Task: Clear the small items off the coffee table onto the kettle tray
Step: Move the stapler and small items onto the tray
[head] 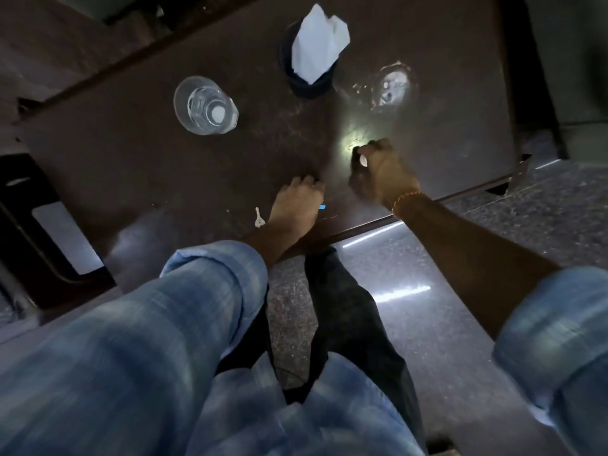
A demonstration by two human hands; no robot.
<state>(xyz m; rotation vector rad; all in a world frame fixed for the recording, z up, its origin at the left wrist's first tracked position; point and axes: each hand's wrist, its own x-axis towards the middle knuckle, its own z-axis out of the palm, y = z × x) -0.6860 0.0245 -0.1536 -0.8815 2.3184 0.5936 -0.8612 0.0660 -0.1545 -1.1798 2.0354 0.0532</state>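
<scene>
A small pale round item (pixel 363 160) is pinched in the curled fingers of the right hand (pixel 381 174), low over the dark coffee table (pixel 131 153). The left hand (pixel 297 200) is laid on the tabletop near the front edge with fingers curled under, and whether anything is held in it cannot be told; a blue scrap (pixel 321 207) shows just beside it and a white scrap (pixel 259 218) on its other side. Farther back, a clear glass (pixel 205 106) and a dark holder with white tissue (pixel 316 44) are seen, well apart from both hands.

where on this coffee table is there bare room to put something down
Bare: the stretch between the glass and the left hand, and the corner right of the right hand. Crowded: the far side, around the tissue holder, and the near edge by the hands.
</scene>
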